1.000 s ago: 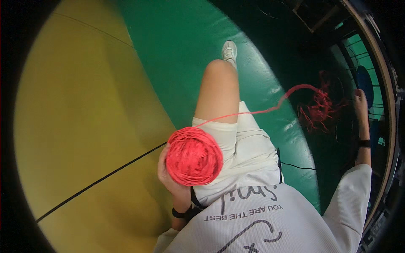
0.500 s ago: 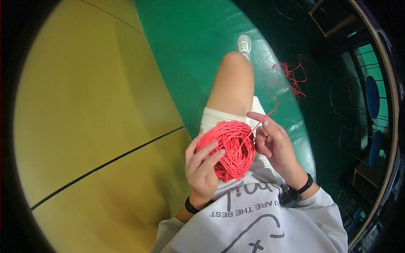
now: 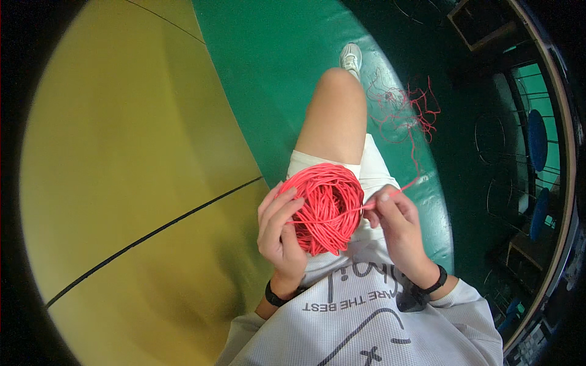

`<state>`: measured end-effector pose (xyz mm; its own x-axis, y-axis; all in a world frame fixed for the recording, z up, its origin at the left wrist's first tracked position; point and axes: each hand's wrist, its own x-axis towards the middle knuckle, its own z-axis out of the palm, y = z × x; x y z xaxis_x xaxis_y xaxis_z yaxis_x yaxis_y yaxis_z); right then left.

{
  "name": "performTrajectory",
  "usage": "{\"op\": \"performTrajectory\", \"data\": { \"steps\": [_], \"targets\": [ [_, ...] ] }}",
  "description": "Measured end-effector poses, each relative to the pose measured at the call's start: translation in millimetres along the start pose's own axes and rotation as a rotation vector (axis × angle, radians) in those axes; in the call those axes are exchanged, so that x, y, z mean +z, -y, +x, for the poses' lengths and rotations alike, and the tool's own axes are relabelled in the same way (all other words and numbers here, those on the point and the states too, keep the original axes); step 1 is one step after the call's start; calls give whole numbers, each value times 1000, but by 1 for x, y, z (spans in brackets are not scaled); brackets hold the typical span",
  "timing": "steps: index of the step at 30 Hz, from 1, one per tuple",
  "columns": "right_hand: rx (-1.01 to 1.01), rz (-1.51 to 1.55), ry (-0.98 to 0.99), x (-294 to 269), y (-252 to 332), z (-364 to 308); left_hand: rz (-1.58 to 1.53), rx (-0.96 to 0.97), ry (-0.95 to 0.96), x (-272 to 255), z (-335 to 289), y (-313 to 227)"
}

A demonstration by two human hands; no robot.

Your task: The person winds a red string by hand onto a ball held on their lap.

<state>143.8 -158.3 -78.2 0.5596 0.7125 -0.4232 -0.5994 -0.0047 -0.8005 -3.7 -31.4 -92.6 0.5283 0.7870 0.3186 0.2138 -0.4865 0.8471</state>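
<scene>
Left hand (image 3: 281,241): grasping a round, hollow-centred ball of smooth red cord (image 3: 326,210) by its left side, fingers curved over the wall, fingertips on the side facing the camera. Right hand (image 3: 400,229): just beside the ball on its right, thumb and forefinger pinching a thin strand of the same red cord (image 3: 409,185); other fingers curled in.

Ball position: between the hands, in front of white cloth shorts (image 3: 378,168); whether it touches them, cannot tell. The strand crosses the ball's face from the left fingertips to the right-hand pinch, then leaves that hand on its far side, bends, and runs up to a loose tangle of red cord (image 3: 406,107). Tangle lies well beyond the right hand, on a glossy green mat (image 3: 268,79), spreading to its dark edge; individual loops too fine to trace.

Left of the left hand: a broad yellow mat (image 3: 122,152) with a black line. Beyond both hands: a bare bent knee (image 3: 339,107) and a white laced shoe (image 3: 351,59).
</scene>
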Motion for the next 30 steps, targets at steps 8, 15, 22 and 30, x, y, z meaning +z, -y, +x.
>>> {"op": "performTrajectory", "data": {
  "steps": [8, 15, 22, 30],
  "targets": [
    [84, 167, -32, -9, -29, 10, 92, 6, 78, -1, -13, -1],
    [-27, 90, 52, 9, -16, 10, -121, -122, 32, -5, -18, 18],
    [43, 103, -8, 9, -19, 22, -164, 85, 19, -3, -29, 46],
    [125, 165, -136, 6, -12, 38, -94, 214, 235, -10, -16, 31]
  ]
}}
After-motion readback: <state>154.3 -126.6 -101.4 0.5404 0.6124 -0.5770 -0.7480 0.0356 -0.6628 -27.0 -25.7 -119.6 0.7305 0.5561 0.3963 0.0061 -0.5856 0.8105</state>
